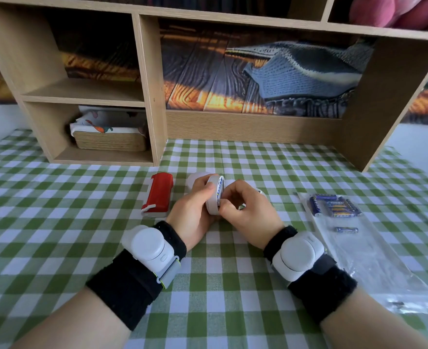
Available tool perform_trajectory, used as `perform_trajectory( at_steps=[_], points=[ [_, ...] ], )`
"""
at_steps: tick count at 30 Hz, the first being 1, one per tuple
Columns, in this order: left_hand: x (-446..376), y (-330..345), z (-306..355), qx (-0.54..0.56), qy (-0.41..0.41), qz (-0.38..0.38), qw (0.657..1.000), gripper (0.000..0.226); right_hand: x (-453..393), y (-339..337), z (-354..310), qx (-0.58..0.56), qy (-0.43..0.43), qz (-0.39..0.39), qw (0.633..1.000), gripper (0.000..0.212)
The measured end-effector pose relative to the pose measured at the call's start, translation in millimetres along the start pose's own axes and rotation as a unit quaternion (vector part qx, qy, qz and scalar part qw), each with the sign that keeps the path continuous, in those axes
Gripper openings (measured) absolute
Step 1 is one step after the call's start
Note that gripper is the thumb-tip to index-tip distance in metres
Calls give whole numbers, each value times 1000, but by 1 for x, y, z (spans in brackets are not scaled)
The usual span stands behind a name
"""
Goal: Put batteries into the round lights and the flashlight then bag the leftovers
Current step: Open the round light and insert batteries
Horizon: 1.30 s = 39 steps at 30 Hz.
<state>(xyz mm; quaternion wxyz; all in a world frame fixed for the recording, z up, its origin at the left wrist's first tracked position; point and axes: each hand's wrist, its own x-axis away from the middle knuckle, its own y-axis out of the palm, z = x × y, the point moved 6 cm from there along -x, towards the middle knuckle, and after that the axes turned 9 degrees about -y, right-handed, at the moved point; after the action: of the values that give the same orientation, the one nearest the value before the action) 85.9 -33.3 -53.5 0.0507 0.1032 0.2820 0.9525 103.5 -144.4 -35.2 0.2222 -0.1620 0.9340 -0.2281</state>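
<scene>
Nearest the lens: two forearms in black wristbands, each with a white device strapped on, the left one [149, 244] and the right one [299, 253], above a green-and-white checked tablecloth [56, 222].

Far left, on the cloth: a wooden shelf unit [142, 79] with a woven basket [111, 143] in its lower cubby, printed fabric folded over the rim.

Next, lying flat just left of the hands: a red flashlight [159, 193] with a white strap at its near end.

Centre, lifted off the cloth: left hand [195, 212], fingers curled round a white round light [214, 195] tipped on edge, open back turned rightward, blue batteries seated inside. Behind it, partly hidden: a second round light [195, 178] resting on the cloth.

Pressed against the open back: right hand [245, 210], fingers curled, thumb and fingertips on the rim of the held light; a white piece just visible behind the knuckles, impossible to tell whether gripped or lying on the cloth.

Further right, well apart from the hands: a clear plastic bag [374, 258] lying flat, a cluster of blue batteries [335, 209] at its far end, one single battery [347, 229] a little nearer.
</scene>
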Motion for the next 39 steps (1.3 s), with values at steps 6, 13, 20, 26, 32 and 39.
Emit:
perform_trajectory(
  at_steps=[6,13,20,26,32,39],
  points=[
    [-3,-5,1,5,8,9,1000,44,0,-7,-4,-80,-59,34,994,12],
    [-3,-10,8,19,46,23,999,48,2,-5,-6,-90,-89,34,991,14],
    [4,-28,24,42,113,152,981,44,-1,-27,8,-76,-18,116,990,13],
    [9,-25,30,71,109,144,981,53,0,-24,12,48,-6,48,998,7],
    [8,-25,28,72,87,139,984,50,-3,-8,11,173,-25,-47,983,18],
    [8,-23,26,70,63,130,987,51,-5,-5,13,196,-49,-60,977,30]
  ],
)
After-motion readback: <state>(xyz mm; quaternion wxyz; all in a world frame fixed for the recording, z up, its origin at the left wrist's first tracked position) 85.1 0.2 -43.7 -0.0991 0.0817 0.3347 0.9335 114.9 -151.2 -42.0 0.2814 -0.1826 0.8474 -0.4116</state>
